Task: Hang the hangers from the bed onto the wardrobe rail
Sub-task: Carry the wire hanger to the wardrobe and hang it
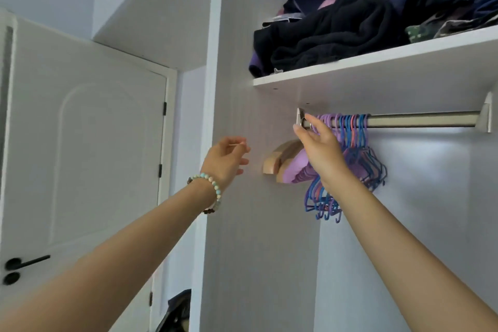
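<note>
Hangers (350, 140): thin plastic, purple, blue and pink, hooked in a tight bunch on the left part of the rail (420, 119), bodies fanned out below. Rest of rail to the right bare metal, fixed under the shelf (377, 67) by a bracket at each end.

Wooden hangers (277, 159): wide-shouldered, with purple ones just beside them, left of the plastic bunch and close to the wardrobe side wall (242, 224). Partly hidden behind the right hand.

Right hand (320, 148): raised to the left end of the rail, fingers stretched up, thumb out to the left. Metal hook (310, 125) visible between thumb and fingers. Pinched or merely touched: cannot tell.

Left hand (226, 156): lifted in front of the wardrobe side wall, well apart from the right one. Fingers loosely curled, nothing held. Bead bracelet (213, 188) on the wrist.

Shelf above: pile of dark clothes (336, 32), black, navy and some purple, reaching the front edge.

Far left: white door (80, 143), closed, black handle (27, 263) low down.
</note>
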